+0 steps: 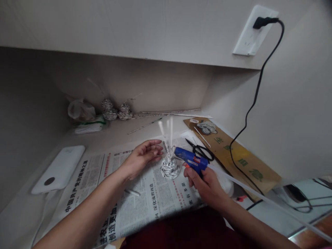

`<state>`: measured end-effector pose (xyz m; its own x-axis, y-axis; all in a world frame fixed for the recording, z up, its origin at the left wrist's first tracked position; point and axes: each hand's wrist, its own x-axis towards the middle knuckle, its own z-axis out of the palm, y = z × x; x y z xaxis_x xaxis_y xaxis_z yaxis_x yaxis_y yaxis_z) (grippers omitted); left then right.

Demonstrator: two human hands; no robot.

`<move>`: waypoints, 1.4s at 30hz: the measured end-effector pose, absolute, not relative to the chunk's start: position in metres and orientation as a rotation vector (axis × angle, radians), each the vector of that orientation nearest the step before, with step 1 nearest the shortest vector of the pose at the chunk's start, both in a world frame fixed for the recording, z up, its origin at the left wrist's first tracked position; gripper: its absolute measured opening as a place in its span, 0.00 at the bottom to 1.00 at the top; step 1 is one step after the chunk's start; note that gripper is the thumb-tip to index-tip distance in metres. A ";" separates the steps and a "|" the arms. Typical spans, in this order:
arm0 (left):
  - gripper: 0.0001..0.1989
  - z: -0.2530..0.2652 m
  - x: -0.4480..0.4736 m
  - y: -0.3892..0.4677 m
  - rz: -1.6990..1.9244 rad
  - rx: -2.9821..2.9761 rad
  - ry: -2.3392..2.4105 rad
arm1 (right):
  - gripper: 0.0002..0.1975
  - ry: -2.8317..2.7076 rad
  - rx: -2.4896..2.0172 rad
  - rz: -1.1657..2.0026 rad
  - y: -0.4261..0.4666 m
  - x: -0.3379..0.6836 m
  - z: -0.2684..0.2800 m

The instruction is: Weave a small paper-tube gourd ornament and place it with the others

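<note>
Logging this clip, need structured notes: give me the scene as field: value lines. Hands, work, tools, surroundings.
left hand: fingers loosely curled, beside upright paper strips; touch unclear
right hand: gripping blue glue gun
glue gun tip: close to top of woven ball; contact unclear
woven ball: on newspaper, strips rising from its top
scissors: beyond glue gun, near brown bag
back: two woven pieces, loose sticks
wall: black cord plugged into outlet

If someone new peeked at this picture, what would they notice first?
Probably the bright blue glue gun in the right hand, its nozzle near the top of a little woven ball on the newspaper. Next, maybe the black cord hanging from the white wall socket at upper right.
</note>
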<state>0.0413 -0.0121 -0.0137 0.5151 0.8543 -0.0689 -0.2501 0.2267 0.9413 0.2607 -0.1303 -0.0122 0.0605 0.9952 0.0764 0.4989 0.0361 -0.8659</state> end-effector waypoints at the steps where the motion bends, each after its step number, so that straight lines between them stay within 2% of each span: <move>1: 0.21 -0.014 0.041 -0.012 0.826 1.086 0.684 | 0.18 -1.436 -1.536 0.869 -0.129 0.258 -0.018; 8: 0.23 -0.001 0.046 -0.024 0.687 1.304 0.636 | 0.20 -1.027 -1.303 1.098 -0.115 0.243 -0.029; 15: 0.32 -0.016 0.056 -0.033 0.821 1.548 0.664 | 0.21 -0.832 -1.204 1.251 -0.108 0.227 -0.035; 17: 0.32 -0.022 0.059 -0.033 0.883 1.598 0.735 | 0.22 -0.826 -1.151 1.313 -0.106 0.220 -0.035; 20: 0.26 -0.025 0.060 -0.032 0.959 1.587 0.802 | 0.22 -0.852 -1.091 1.353 -0.104 0.216 -0.033; 24: 0.22 -0.014 0.056 -0.030 0.978 1.428 0.699 | 0.19 -1.018 -1.155 1.156 -0.108 0.229 -0.024; 32: 0.20 0.004 0.050 -0.037 0.936 1.316 0.620 | 0.07 -1.766 -1.420 0.573 -0.135 0.260 0.006; 42: 0.20 0.006 0.047 -0.040 0.965 1.355 0.590 | 0.08 -1.858 -1.471 0.451 -0.136 0.254 0.016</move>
<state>0.0474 -0.0403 0.0063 0.5100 0.8426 0.1728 -0.2306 -0.0596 0.9712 0.2536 -0.1357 0.0161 -0.0966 0.9443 0.3146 0.6953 0.2902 -0.6575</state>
